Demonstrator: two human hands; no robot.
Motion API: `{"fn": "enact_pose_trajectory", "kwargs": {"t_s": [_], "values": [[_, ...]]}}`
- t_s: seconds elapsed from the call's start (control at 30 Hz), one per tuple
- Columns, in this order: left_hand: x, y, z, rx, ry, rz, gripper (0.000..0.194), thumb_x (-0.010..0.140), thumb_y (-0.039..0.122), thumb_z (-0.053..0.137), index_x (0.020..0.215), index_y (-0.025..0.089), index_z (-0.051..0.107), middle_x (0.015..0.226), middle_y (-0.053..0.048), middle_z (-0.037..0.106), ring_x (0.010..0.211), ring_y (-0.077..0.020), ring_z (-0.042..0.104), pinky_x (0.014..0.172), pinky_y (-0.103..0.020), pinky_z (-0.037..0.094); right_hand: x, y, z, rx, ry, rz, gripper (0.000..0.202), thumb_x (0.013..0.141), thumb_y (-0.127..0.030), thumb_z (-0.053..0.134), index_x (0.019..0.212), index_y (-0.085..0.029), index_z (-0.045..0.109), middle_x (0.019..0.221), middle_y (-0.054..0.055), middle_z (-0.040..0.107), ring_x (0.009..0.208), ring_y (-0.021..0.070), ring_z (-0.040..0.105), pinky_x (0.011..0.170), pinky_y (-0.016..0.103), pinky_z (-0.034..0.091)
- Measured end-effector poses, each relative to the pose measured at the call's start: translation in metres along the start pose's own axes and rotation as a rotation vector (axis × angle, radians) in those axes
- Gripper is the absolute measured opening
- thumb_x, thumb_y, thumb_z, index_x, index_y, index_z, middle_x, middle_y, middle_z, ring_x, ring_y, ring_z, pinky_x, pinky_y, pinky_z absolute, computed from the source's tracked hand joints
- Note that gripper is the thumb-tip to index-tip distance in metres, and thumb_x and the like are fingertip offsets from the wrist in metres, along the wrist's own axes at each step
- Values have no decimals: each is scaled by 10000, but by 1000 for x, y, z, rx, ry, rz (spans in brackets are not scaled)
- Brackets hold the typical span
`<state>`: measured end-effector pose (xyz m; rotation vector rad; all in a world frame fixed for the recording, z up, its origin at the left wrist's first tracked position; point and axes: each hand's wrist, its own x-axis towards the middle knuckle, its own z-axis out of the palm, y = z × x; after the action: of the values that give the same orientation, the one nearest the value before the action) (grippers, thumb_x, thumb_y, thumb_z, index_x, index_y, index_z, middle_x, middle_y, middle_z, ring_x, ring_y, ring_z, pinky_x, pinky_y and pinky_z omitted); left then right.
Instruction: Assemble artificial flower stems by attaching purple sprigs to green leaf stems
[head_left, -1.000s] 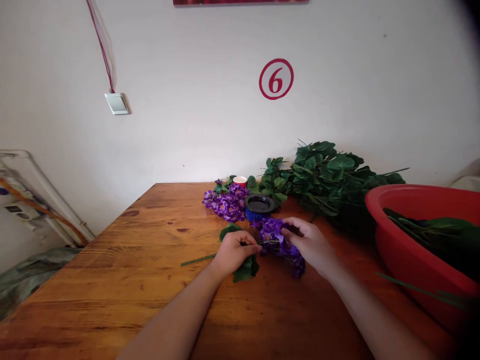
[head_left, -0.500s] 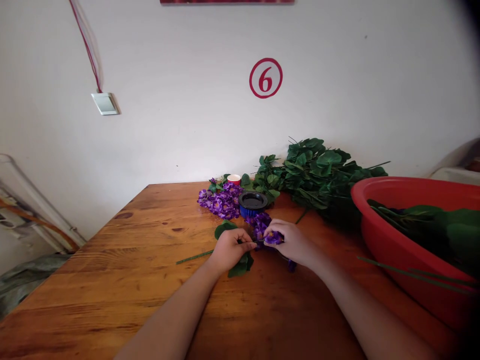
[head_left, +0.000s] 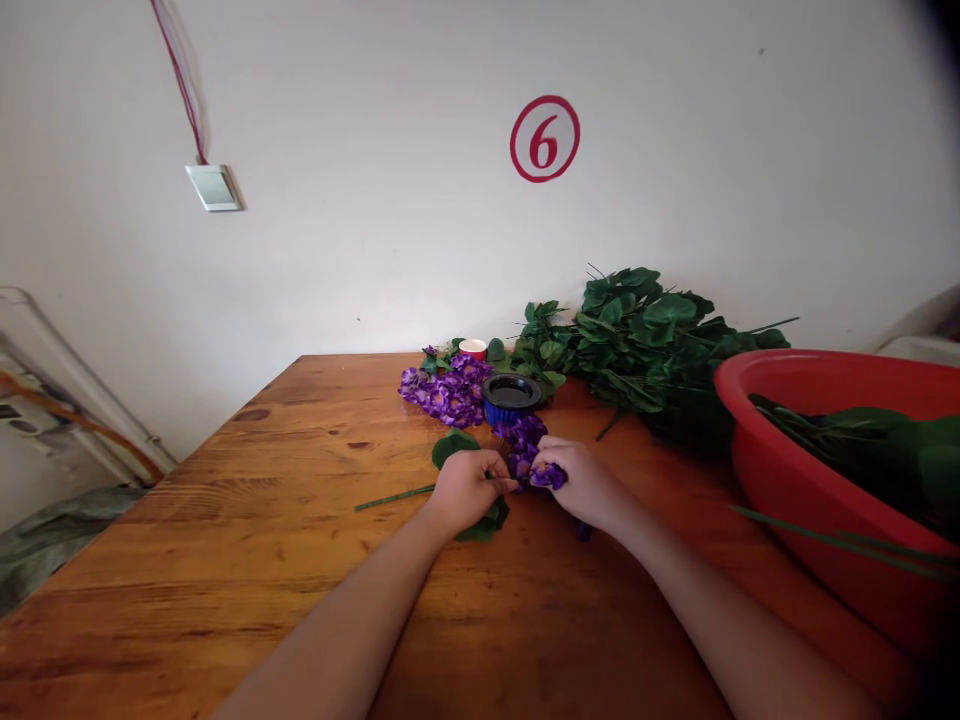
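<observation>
Purple artificial flowers lie on the wooden table between my hands. My left hand pinches the thin stem of an artificial flower; green leaves show behind and below it, and a green stem sticks out to its left. In the fingers of my right hand is a purple blossom of the same kind. Both hands are closed and close together, and my fingers partly hide the joint between them. Just beyond stands a blue tub with a black rim.
Another heap of purple flowers lies left of the tub, by a small red-and-white cup. A pile of leafy green stems rests against the wall. The red basin on the right holds more greenery.
The view has tilted and shifted slightly. My hands stay at nearly the same spot, with the left fingers a touch nearer the flowers.
</observation>
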<state>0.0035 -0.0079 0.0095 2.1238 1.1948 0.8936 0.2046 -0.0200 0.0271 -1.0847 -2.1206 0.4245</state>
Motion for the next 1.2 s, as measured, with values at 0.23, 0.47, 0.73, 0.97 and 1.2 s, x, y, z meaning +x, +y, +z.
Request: {"fn": "enact_pose_trajectory", "kwargs": {"t_s": [0.23,0.47,0.73,0.97,1.2], "values": [[0,1,-3,-56,-42,-3,192,725,357,679,680,173,651,609,16,592,575,-117,499,525,-224,325,-1,-2,7,34,47,50,186,753,-89,531,609,-187,595,688,2,520,649,141,522,589,265,355],[-1,1,-2,-102,-53,-12,204,726,346,667,648,161,629,600,17,573,567,-109,486,524,-218,333,0,4,12,66,34,94,135,734,-141,595,608,-187,607,681,-5,514,649,145,520,595,266,355],[0,-3,0,-150,-60,-8,178,711,310,670,643,157,607,601,19,558,563,-103,473,522,-216,333,1,9,20,77,65,96,117,718,-113,604,625,-181,620,691,-2,532,658,145,523,611,266,368],[-2,3,-3,-211,-74,-52,198,695,325,679,635,151,605,614,13,553,587,-108,481,556,-222,372,2,11,20,73,43,135,118,699,-84,616,638,-180,646,710,7,574,663,146,545,617,263,384],[-4,10,-14,-331,-43,-55,293,704,423,699,669,145,615,598,17,539,553,-93,449,526,-221,338,6,-4,-6,152,127,194,210,666,-274,735,849,-190,676,868,34,659,818,197,608,743,304,443]]}}
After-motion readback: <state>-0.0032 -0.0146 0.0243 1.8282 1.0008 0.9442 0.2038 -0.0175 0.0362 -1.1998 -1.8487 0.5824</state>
